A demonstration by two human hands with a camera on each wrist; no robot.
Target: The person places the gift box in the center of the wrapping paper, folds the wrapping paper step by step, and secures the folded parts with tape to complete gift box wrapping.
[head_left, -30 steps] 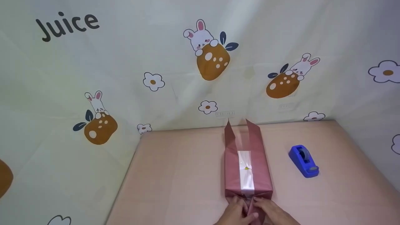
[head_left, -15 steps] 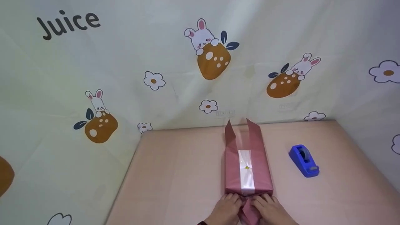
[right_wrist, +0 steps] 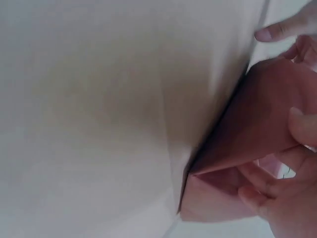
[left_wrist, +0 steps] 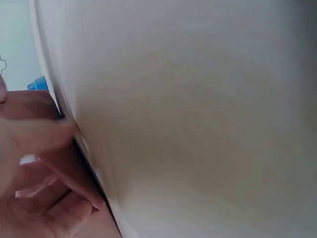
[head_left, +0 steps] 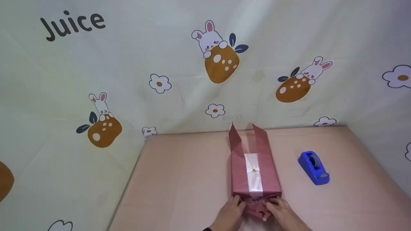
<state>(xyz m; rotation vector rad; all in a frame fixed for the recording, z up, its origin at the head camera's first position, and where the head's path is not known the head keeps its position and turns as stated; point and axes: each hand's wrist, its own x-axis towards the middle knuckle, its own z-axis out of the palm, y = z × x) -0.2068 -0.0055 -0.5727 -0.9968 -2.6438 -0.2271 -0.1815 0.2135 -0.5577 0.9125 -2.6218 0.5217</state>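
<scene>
A box-shaped package (head_left: 270,175) in dusky red wrapping paper lies lengthwise on the table, a glossy white band (head_left: 255,183) with a small gold ornament down its top. At its near end the loose paper flap (head_left: 257,207) is crumpled and folded inward. My left hand (head_left: 228,214) holds the paper at the near left corner, fingers curled into the fold. At the near right corner my right hand (head_left: 285,214) pinches the paper; in the right wrist view its thumb (right_wrist: 303,128) lies over the flap and its fingers reach beneath. Two paper flaps stand up at the far end.
To the package's right stands a blue tape dispenser (head_left: 314,168) with a roll in it. The pinkish table (head_left: 179,173) meets a pale curtain (head_left: 179,48) printed with rabbits, fruit and flowers at the back and both sides.
Both hands have drawn slightly apart at the near end. The middle flap, which stuck out toward me as a point, is now bunched up against the package's end.
</scene>
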